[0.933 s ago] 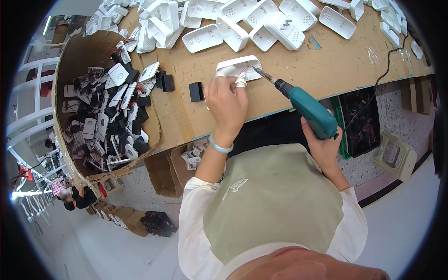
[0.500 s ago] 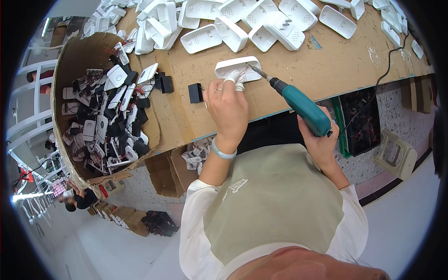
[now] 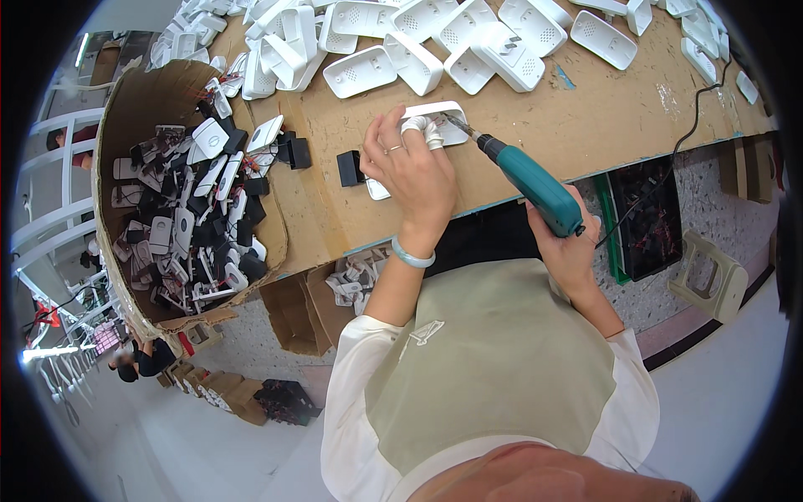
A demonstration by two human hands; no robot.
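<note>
Bare workbench (image 3: 585, 125) lies open from three to five o'clock of the left hand (image 3: 414, 171), while white housings (image 3: 435, 42) crowd twelve o'clock, two black blocks (image 3: 322, 161) stand at nine, and the cardboard box (image 3: 125, 109) walls off beyond.

Large carton (image 3: 125, 109): brown cardboard, open top, at left end of surface (image 3: 585, 125), full of black and white parts.
Small cartons (image 3: 293, 314): brown, open, below surface edge.
Labels, screens: none seen.
</note>
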